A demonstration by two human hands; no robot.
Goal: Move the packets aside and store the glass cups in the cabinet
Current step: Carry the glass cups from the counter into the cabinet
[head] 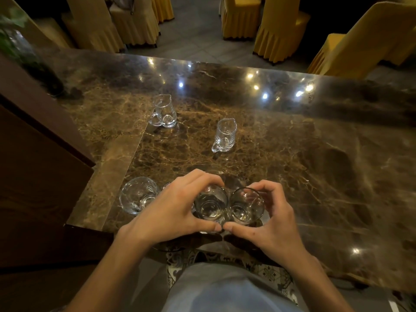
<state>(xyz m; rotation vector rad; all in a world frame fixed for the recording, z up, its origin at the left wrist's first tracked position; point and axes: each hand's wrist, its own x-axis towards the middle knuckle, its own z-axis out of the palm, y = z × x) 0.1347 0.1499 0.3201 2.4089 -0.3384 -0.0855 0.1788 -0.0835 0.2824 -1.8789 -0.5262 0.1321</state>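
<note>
I see a glossy, polished brown marble counter [292,154] mirroring lights, 5 clear smooth glass cups [211,204], a matt dark wood cabinet [38,176], and pleated yellow cloth chair covers [281,28].

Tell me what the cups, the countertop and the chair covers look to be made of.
Cups, like the far one: clear glass, see-through with bright glints. Countertop: polished brown stone, likely marble, veined and mirroring lights. Chair covers: yellow pleated fabric, probably with a slight sheen.
</note>
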